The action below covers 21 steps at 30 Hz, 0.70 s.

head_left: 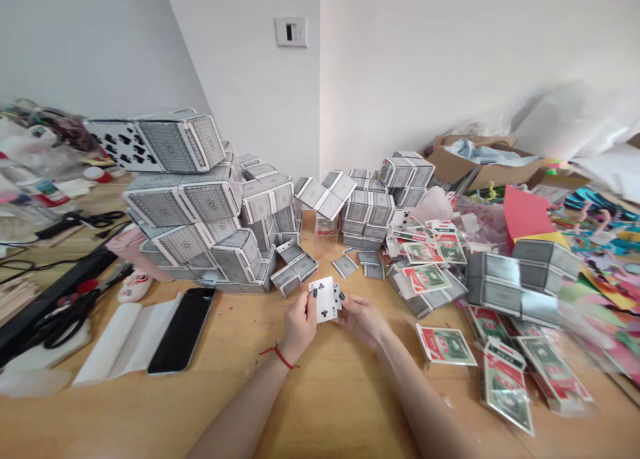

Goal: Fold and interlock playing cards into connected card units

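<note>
The main risk, I judge, is slipping: the two of clubs [324,300] lies over a second card marked 5 [337,289], and if the fingers loosen or press unevenly, the two could slide apart or bend. The folded-card piece [295,270] stands just beyond the left hand [300,319], so a careless forward push could knock it. The left card stack [185,205] looks loosely piled, and a bump from the left forearm may make its upper blocks shift.

Both cards are held above the desk [330,405], in the middle, between the two hands. The left hand pinches the two of clubs by its left side, thumb on the face; a red string bracelet [284,359] is around its wrist. The right hand [361,320] pinches the right edge, its thumb at the second card; its other fingers are partly hidden. Both forearms reach forward and converge.
</note>
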### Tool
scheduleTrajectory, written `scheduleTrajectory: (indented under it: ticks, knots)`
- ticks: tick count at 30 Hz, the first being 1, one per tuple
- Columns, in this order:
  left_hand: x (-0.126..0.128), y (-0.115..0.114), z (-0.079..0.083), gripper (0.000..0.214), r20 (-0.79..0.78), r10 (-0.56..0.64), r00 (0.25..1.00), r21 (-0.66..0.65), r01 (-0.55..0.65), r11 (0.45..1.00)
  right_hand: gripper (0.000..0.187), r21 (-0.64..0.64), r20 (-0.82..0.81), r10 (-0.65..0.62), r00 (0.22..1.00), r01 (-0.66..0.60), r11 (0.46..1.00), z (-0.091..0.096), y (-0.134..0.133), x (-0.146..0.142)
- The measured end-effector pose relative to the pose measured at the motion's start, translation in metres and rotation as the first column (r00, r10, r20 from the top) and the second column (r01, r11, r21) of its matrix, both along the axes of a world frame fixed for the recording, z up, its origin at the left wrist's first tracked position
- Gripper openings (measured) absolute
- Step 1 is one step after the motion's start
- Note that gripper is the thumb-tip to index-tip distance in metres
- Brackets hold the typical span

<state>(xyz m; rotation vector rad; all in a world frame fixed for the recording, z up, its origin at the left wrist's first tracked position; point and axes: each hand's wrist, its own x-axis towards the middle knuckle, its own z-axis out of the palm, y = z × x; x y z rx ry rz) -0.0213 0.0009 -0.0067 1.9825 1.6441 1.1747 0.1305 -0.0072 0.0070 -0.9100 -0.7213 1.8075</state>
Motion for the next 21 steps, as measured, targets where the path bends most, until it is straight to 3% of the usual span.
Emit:
scheduleTrajectory:
  ticks: [3, 6, 9, 13, 17, 21]
  knots:
    - [0.002, -0.003, 0.000, 0.029, 0.043, -0.031, 0.999, -0.023, 0.032, 0.999, 0.027, -0.063, -0.078, 0.012, 0.997, -0.017, 0.998, -0.001, -0.001, -0.005]
    - [0.005, -0.005, 0.000, 0.028, 0.055, -0.054, 0.997, -0.034, 0.056, 0.998, 0.021, -0.049, -0.039, -0.076, 0.996, 0.074, 0.996, -0.004, -0.001, -0.012]
    - [0.008, -0.005, -0.001, 0.029, 0.046, -0.072, 0.996, -0.053, 0.074, 0.996, 0.025, 0.034, 0.114, -0.205, 0.972, 0.202, 0.979, -0.008, 0.000, -0.014]
    - [0.012, -0.004, -0.003, 0.029, 0.061, -0.091, 0.994, -0.105, 0.097, 0.990, 0.019, 0.221, 0.301, -0.322, 0.898, 0.262, 0.939, -0.009, 0.000, -0.012]
    - [0.015, -0.006, -0.006, 0.026, 0.091, -0.093, 0.992, -0.108, 0.102, 0.989, 0.020, 0.306, 0.336, -0.389, 0.858, 0.291, 0.907, -0.007, -0.003, -0.013]
    - [0.017, -0.009, -0.005, 0.029, 0.245, -0.122, 0.962, -0.131, 0.158, 0.979, 0.019, 0.354, 0.340, -0.426, 0.839, 0.305, 0.884, -0.004, -0.005, -0.019]
